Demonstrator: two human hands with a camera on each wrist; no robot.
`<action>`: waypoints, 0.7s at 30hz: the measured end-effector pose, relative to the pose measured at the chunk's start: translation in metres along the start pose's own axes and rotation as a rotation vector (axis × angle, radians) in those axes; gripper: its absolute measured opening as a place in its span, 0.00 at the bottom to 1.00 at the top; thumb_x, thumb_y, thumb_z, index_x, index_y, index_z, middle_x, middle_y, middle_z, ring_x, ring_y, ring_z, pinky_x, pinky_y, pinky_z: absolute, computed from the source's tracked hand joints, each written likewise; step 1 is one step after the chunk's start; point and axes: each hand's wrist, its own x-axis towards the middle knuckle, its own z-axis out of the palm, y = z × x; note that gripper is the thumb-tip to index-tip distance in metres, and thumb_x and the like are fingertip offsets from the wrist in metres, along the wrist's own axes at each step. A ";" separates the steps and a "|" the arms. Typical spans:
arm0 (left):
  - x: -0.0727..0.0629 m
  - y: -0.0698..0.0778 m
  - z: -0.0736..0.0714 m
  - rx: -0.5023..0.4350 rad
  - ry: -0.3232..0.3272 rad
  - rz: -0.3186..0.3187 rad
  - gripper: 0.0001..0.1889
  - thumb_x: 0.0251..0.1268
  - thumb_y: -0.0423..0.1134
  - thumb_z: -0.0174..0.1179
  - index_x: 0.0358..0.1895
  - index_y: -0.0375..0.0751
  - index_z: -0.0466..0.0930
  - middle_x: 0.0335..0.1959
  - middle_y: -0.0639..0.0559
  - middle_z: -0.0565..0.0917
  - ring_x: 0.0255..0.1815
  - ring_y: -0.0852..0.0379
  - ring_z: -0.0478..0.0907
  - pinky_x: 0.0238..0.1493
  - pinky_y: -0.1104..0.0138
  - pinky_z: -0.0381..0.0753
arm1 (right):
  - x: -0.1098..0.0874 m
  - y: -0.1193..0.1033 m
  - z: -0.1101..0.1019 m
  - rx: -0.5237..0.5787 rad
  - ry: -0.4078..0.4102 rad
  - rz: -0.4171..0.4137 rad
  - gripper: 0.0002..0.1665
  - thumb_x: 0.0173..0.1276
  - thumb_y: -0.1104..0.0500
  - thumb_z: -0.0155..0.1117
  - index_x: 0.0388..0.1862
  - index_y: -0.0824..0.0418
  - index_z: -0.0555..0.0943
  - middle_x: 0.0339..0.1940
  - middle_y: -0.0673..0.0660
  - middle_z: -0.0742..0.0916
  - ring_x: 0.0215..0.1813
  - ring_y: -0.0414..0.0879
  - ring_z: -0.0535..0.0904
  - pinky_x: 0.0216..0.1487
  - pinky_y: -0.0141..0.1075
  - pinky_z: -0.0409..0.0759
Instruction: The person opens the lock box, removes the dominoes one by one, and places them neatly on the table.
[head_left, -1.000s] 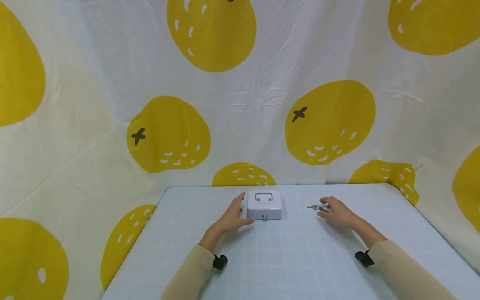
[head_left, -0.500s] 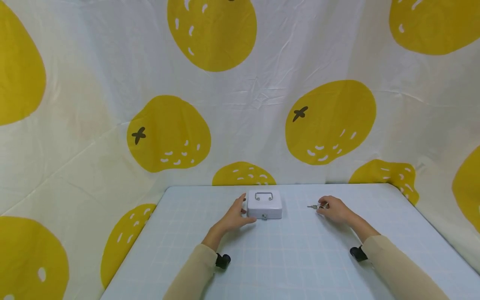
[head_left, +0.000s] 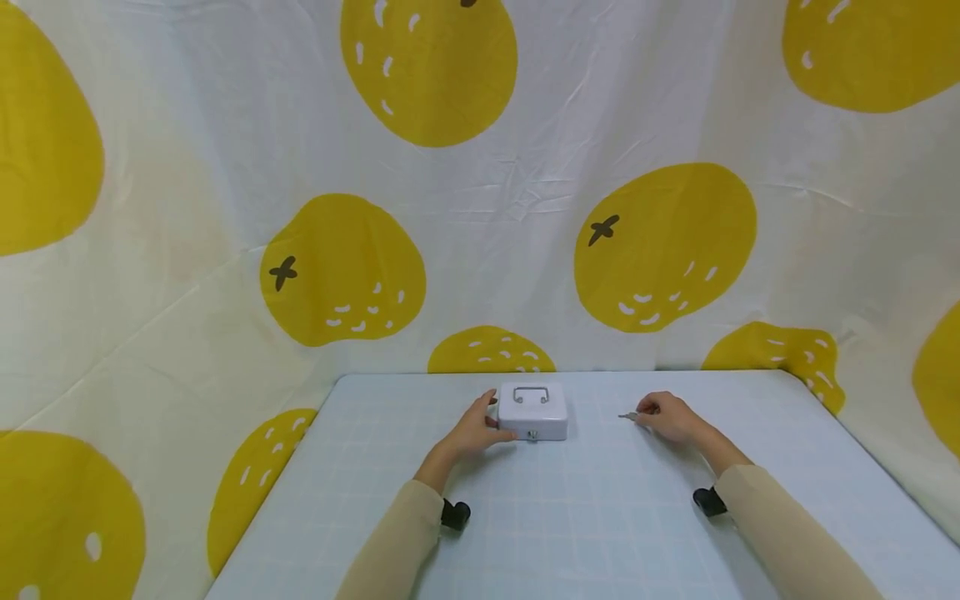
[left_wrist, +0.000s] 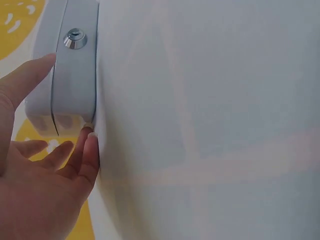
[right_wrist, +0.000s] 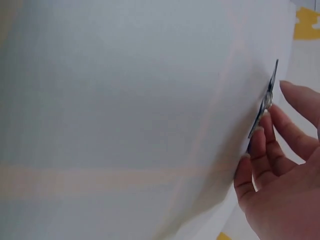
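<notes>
A small white cash box (head_left: 532, 417) stands near the back of the table, with a metal handle on its lid and a round lock (left_wrist: 75, 39) in its front. Around its front left corner lies my left hand (head_left: 474, 427), thumb against the front face and fingers along the left side. To the right of the box, a few small metal keys (right_wrist: 270, 97) lie on the tabletop. My right hand (head_left: 671, 417) is down at the keys. Its fingertips touch them, while the thumb (right_wrist: 300, 95) stands slightly apart in the right wrist view.
The table (head_left: 570, 517) has a pale blue checked cover. Its back edge meets a white curtain (head_left: 495, 267) printed with large yellow fruit. A small black camera (head_left: 456, 514) sits on the left wrist, another (head_left: 708, 502) on the right.
My left hand has moved right, onto the corner of the cash box. The right hand has come further over the keys, thumb and fingers drawing closer, covering more of them.
</notes>
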 end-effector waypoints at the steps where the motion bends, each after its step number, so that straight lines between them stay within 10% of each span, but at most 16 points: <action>1: 0.001 0.000 0.000 -0.002 -0.001 -0.001 0.51 0.59 0.50 0.76 0.81 0.47 0.53 0.76 0.45 0.66 0.55 0.50 0.74 0.62 0.53 0.78 | 0.000 0.000 0.000 0.006 0.001 0.006 0.12 0.73 0.61 0.64 0.47 0.71 0.80 0.40 0.60 0.83 0.41 0.53 0.75 0.45 0.44 0.77; 21: 0.014 -0.004 0.004 -0.025 -0.034 -0.015 0.53 0.56 0.45 0.79 0.81 0.51 0.54 0.70 0.49 0.70 0.56 0.49 0.70 0.64 0.52 0.71 | 0.003 -0.001 0.003 -0.012 -0.018 0.032 0.09 0.74 0.62 0.62 0.45 0.70 0.79 0.39 0.59 0.81 0.42 0.52 0.74 0.47 0.45 0.76</action>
